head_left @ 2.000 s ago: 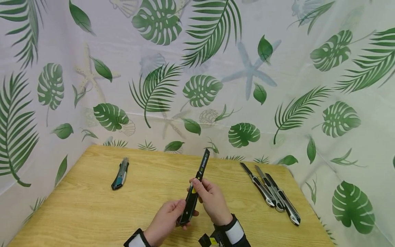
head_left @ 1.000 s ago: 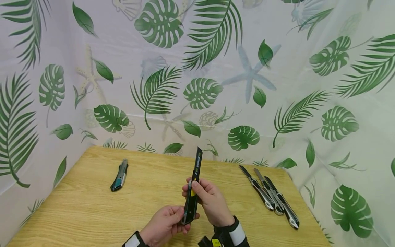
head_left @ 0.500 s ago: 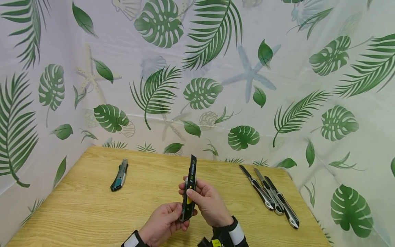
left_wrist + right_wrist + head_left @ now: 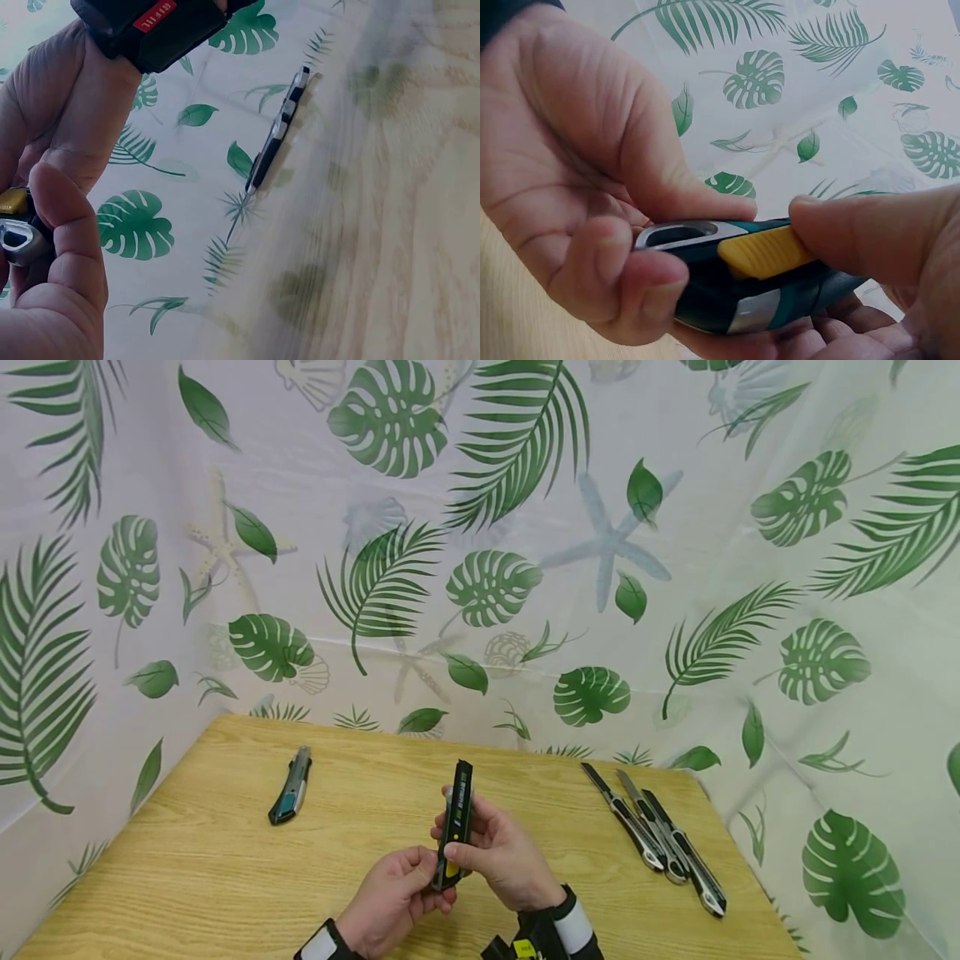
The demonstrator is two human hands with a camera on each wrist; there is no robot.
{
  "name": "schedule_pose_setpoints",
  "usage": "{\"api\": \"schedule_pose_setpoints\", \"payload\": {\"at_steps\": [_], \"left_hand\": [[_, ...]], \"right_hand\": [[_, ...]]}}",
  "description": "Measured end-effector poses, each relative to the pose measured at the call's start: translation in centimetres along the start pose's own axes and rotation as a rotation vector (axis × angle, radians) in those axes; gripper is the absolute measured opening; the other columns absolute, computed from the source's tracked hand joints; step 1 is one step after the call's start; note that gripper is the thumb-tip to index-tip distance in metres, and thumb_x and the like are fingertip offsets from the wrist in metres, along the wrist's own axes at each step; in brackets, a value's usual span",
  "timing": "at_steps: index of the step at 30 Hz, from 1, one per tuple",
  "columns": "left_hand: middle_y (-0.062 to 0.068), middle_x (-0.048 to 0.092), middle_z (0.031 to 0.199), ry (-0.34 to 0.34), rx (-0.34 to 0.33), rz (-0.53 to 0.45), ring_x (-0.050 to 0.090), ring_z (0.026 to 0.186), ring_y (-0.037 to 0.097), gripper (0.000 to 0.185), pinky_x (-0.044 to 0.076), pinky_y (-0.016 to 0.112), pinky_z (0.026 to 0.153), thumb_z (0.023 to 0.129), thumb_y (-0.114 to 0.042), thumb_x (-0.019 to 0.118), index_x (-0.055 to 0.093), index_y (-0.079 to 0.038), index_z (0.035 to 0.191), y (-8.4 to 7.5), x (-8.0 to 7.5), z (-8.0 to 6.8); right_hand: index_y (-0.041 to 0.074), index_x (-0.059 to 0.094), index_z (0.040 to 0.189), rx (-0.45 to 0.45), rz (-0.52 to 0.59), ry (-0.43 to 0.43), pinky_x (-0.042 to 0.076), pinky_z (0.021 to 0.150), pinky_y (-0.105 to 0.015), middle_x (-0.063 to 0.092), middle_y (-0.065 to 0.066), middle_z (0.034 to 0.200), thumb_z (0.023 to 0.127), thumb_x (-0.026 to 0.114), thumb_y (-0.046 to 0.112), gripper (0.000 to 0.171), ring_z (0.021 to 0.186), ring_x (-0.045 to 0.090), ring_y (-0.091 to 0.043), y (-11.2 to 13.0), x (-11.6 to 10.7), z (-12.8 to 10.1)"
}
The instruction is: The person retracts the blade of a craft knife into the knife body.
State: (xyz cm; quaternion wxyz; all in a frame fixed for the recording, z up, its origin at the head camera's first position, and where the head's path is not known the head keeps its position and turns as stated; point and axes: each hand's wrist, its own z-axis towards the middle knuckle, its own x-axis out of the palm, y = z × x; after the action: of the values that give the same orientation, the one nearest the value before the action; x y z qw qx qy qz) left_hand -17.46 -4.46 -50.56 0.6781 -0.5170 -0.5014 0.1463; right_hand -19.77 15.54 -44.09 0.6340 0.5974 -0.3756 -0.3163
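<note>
A black utility knife (image 4: pixel 454 831) with a yellow slider (image 4: pixel 769 251) is held tilted upward above the table, between both hands. My left hand (image 4: pixel 390 889) grips its lower end, which shows a silver loop in the right wrist view. Round the knife body curls my right hand (image 4: pixel 513 860), its thumb resting on the slider near the butt end. Little or no blade shows past the top of the knife. In the left wrist view, the left hand's fingers (image 4: pixel 71 255) cover most of the knife.
A grey and teal utility knife (image 4: pixel 291 787) lies on the wooden table (image 4: pixel 187 868) at left. Three snap-off knives, one with a dark blade (image 4: pixel 633 831), lie side by side at right, blades extended. Leaf-print cloth (image 4: pixel 487 635) hangs behind and at both sides.
The right thumb has drawn the slider down toward the butt end, and the long blade has retracted into the knife. Both hands have shifted slightly; the knives on the table stay put.
</note>
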Motion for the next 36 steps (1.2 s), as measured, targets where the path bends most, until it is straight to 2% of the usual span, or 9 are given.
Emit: {"api": "schedule_pose_setpoints", "payload": {"at_steps": [5, 13, 20, 24, 27, 30, 32, 36], "left_hand": [[-0.002, 0.073, 0.103, -0.015, 0.009, -0.003, 0.071, 0.089, 0.007, 0.027, 0.062, 0.024, 0.085, 0.116, -0.03, 0.047, 0.063, -0.011, 0.108, 0.1, 0.0, 0.0], [-0.004, 0.074, 0.1, -0.03, 0.013, -0.001, 0.071, 0.088, 0.007, 0.029, 0.061, 0.023, 0.084, 0.118, -0.025, 0.039, 0.063, -0.013, 0.106, 0.1, 0.0, 0.0], [-0.005, 0.075, 0.101, -0.041, 0.002, -0.019, 0.071, 0.088, 0.006, 0.025, 0.061, 0.023, 0.085, 0.114, -0.033, 0.049, 0.063, -0.013, 0.11, -0.1, 0.0, -0.1], [-0.005, 0.075, 0.1, -0.043, 0.008, -0.002, 0.071, 0.087, 0.006, 0.026, 0.061, 0.023, 0.085, 0.114, -0.035, 0.048, 0.06, -0.013, 0.111, -0.3, 0.0, 0.0], [-0.003, 0.075, 0.099, -0.061, 0.021, 0.035, 0.071, 0.086, 0.007, 0.027, 0.061, 0.024, 0.084, 0.114, -0.035, 0.049, 0.057, -0.01, 0.114, -0.4, -0.1, 0.2], [0.0, 0.076, 0.1, -0.092, 0.025, 0.087, 0.071, 0.084, 0.007, 0.03, 0.062, 0.025, 0.082, 0.115, -0.033, 0.049, 0.054, -0.003, 0.12, -0.3, -0.2, 0.3], [0.002, 0.076, 0.101, -0.118, 0.016, 0.123, 0.072, 0.083, 0.008, 0.032, 0.062, 0.026, 0.081, 0.116, -0.03, 0.048, 0.053, 0.001, 0.124, -0.3, -0.2, 0.4], [0.004, 0.076, 0.102, -0.196, 0.03, 0.223, 0.072, 0.082, 0.01, 0.04, 0.063, 0.028, 0.078, 0.115, -0.031, 0.051, 0.053, 0.006, 0.131, -0.2, 0.1, 0.5]], "right_hand": [[0.009, 0.029, 0.169, 0.008, -0.02, 0.025, 0.057, 0.105, -0.027, 0.06, -0.002, 0.128, 0.098, 0.071, -0.007, 0.084, 0.126, 0.066, -0.012, -0.1, 0.1, 0.0], [0.011, 0.032, 0.169, 0.028, -0.094, -0.01, 0.058, 0.101, -0.024, 0.06, -0.008, 0.129, 0.096, 0.072, -0.009, 0.085, 0.126, 0.066, -0.016, 0.1, 0.5, 0.1], [0.018, 0.033, 0.169, -0.019, -0.196, -0.005, 0.055, 0.104, -0.021, 0.059, -0.018, 0.135, 0.096, 0.075, -0.004, 0.087, 0.13, 0.064, -0.023, 0.5, 0.9, -0.2], [0.018, 0.034, 0.168, -0.044, -0.247, -0.022, 0.055, 0.104, -0.021, 0.058, -0.021, 0.134, 0.099, 0.072, -0.003, 0.081, 0.128, 0.065, -0.024, 0.6, 1.1, -0.2], [0.012, 0.04, 0.164, -0.062, -0.287, -0.071, 0.055, 0.102, -0.023, 0.06, -0.023, 0.134, 0.105, 0.067, 0.006, 0.066, 0.124, 0.066, -0.024, 0.7, 1.2, -0.2], [0.005, 0.052, 0.155, -0.068, -0.324, -0.169, 0.055, 0.101, -0.025, 0.065, -0.022, 0.138, 0.11, 0.063, 0.02, 0.049, 0.122, 0.067, -0.022, 0.8, 1.2, -0.3], [0.003, 0.06, 0.148, -0.056, -0.336, -0.246, 0.056, 0.101, -0.027, 0.068, -0.02, 0.138, 0.11, 0.064, 0.027, 0.045, 0.12, 0.067, -0.019, 0.8, 1.2, -0.4], [0.002, 0.068, 0.138, -0.049, -0.32, -0.356, 0.061, 0.097, -0.032, 0.073, -0.018, 0.13, 0.107, 0.069, 0.027, 0.039, 0.113, 0.07, -0.017, 0.7, 1.2, -0.4]]}}
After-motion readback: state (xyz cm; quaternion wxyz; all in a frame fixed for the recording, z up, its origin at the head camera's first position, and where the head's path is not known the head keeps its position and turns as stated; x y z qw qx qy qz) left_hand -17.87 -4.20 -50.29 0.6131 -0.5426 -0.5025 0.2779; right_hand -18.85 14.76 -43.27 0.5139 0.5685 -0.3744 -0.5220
